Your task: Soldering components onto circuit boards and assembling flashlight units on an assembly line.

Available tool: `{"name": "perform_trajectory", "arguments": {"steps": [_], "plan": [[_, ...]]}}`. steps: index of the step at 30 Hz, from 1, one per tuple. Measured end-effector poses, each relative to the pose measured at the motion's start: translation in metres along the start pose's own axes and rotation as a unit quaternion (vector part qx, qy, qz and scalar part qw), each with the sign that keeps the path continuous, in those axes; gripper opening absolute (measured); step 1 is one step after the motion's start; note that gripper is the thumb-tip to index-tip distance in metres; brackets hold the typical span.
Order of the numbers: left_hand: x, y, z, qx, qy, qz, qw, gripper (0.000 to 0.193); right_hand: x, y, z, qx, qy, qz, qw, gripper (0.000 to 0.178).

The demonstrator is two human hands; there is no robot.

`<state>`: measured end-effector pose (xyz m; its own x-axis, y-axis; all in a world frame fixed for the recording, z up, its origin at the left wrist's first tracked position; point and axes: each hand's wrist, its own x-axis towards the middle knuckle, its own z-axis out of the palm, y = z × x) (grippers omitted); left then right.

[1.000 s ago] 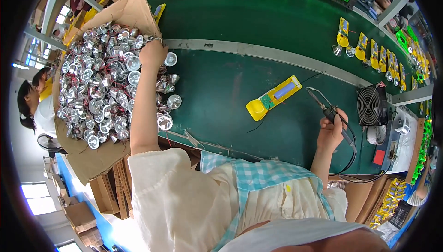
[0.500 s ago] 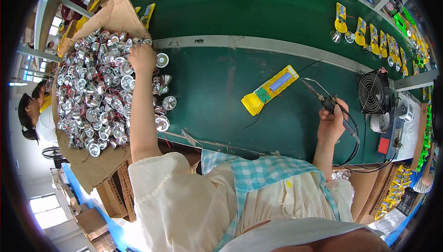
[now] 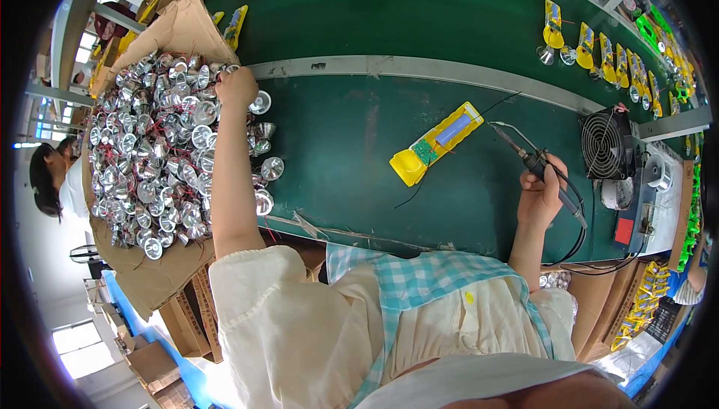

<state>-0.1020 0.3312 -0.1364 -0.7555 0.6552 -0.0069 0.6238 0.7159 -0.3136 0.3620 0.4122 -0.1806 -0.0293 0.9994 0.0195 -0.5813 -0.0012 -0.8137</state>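
My left hand (image 3: 237, 88) is at the far right edge of a heap of silvery lamp reflectors (image 3: 161, 154) with thin red wires. Its fingers are curled together over the reflectors there, and what they grip is hidden. In my right hand (image 3: 542, 193) is a soldering iron (image 3: 533, 160), held like a pen with its tip up and to the left. Left of the tip, a yellow lamp housing (image 3: 408, 167) lies open on the green bench. Inside it sit a green circuit board (image 3: 425, 151) and a blue cylindrical cell (image 3: 454, 131); dark wires stick out at both ends.
Cardboard (image 3: 146, 282) lies beneath the reflector heap. A black fan (image 3: 607, 145) stands at the right of the bench (image 3: 337, 154). Beyond a metal rail (image 3: 419, 70), several yellow housings with reflectors (image 3: 622, 68) line the far right. Another person (image 3: 56, 180) is at the far left.
My left hand has shifted slightly right and nearer at the heap's edge, its fingers curled. My right hand and the soldering iron have hardly moved. The view has shifted slightly.
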Motion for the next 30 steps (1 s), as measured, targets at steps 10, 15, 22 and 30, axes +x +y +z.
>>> {"name": "perform_trajectory", "arguments": {"steps": [10,15,22,30], "plan": [[-0.031,-0.008,-0.007,-0.24,0.055,0.15,0.957,0.014,-0.001,0.0,-0.002,0.006,0.006,0.001,1.0,0.016],[-0.098,0.046,-0.031,-0.385,0.065,0.209,0.896,0.009,-0.006,0.0,0.003,-0.042,-0.037,-0.003,0.998,0.015],[-0.17,0.118,-0.022,-0.488,0.061,0.294,0.82,0.007,-0.033,-0.002,0.019,-0.185,-0.2,-0.021,0.962,0.019],[-0.185,0.149,-0.011,-0.502,0.116,0.321,0.795,0.005,-0.038,0.016,0.022,-0.195,-0.128,0.07,0.97,0.021]]}}
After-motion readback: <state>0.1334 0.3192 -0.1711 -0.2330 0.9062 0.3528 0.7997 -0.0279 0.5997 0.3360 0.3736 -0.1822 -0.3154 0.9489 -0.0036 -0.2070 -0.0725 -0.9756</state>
